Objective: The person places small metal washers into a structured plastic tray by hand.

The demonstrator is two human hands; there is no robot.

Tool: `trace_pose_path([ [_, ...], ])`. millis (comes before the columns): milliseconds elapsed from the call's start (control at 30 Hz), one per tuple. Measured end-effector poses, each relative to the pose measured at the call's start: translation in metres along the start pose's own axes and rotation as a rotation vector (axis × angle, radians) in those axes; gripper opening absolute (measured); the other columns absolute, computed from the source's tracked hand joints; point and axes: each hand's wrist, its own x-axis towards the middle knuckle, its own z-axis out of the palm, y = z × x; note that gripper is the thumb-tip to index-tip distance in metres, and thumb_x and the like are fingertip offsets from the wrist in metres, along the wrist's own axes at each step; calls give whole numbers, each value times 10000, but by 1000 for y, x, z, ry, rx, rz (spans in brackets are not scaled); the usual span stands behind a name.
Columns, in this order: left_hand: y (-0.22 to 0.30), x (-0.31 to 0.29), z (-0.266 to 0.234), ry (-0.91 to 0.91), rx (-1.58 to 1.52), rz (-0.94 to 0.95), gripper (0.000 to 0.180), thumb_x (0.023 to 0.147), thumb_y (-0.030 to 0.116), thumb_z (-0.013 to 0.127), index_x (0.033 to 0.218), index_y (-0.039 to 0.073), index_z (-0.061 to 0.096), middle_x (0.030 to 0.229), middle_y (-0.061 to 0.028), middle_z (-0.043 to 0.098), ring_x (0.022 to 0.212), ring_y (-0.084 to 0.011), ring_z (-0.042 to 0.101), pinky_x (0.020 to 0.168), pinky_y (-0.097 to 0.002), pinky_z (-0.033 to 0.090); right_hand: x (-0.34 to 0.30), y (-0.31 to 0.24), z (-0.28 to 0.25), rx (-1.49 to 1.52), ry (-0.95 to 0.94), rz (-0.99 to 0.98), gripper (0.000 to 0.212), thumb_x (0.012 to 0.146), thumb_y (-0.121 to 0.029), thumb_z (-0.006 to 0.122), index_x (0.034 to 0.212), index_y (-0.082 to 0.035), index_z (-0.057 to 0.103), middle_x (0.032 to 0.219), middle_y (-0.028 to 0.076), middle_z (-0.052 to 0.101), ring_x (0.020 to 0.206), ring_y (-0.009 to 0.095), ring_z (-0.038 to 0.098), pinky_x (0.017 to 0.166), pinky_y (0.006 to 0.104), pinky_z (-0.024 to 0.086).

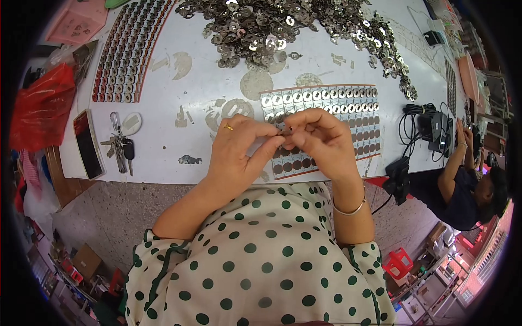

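Note:
Over the near part of the table, my left hand (239,144) and my right hand (326,142) meet with thumbs and fingers pinched together. Between their fingertips is a small dark piece (286,132), too small and too covered to name. Below them lies a panel of small round boards (367,135), partly hidden by my right hand. Shiny slotted metal discs sit on its far rows, while the nearer rows show plain brown circles. Beyond the panel, a large heap of loose slotted metal discs (253,30) spreads across the back of the table.
Another filled panel (128,54) lies at the left, near a pink tray (79,20). A phone (88,144), keys (120,148) and a red plastic bag (43,108) are at the left edge. Black adapters with cables (435,130) stand at the right, where another person (457,185) sits.

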Motion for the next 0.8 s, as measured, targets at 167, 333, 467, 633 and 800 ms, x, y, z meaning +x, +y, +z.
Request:
trace_pose_path([
  [167, -7, -8, -2, -53, 95, 42, 233, 870, 158, 779, 1074, 94, 686, 997, -20, 715, 962, -225, 632, 899, -373, 421, -4, -3, 2, -127, 18, 80, 245, 960, 3, 692, 1203, 18, 668, 917, 46, 710, 788, 84, 678, 625, 222, 568],
  [333, -2, -15, -9, -221, 535, 137, 746, 776, 441, 840, 1368, 72, 575, 1496, -88, 531, 1379, -285, 456, 1124, -499, 299, -7, 4, -7, 250, 101, 296, 132, 953, -7, 695, 1083, 12, 703, 862, 48, 700, 607, 83, 659, 410, 192, 476],
  [467, -12, -23, -5, -281, 598, 120, 851, 755, 582, 800, 1389, 67, 563, 1550, -81, 477, 1440, -289, 396, 1163, -541, 235, -10, 4, 6, -199, 122, 319, 95, 939, -5, 693, 1031, -3, 714, 849, 50, 698, 603, 102, 663, 450, 211, 484],
  [633, -14, -24, -5, -292, 595, 103, 903, 738, 613, 798, 1414, 73, 537, 1553, -63, 480, 1467, -287, 375, 1187, -549, 195, -7, 4, 9, -725, 8, 40, 131, 897, -7, 710, 1027, -26, 714, 877, 67, 674, 643, 117, 654, 584, 275, 505],
  [800, -14, -23, -5, -295, 563, 84, 906, 739, 603, 803, 1416, 67, 528, 1557, -60, 476, 1476, -283, 369, 1190, -546, 189, -3, 6, 14, -742, 32, -2, 124, 887, -6, 713, 1010, -23, 709, 892, 90, 668, 673, 160, 659, 599, 294, 511],
])
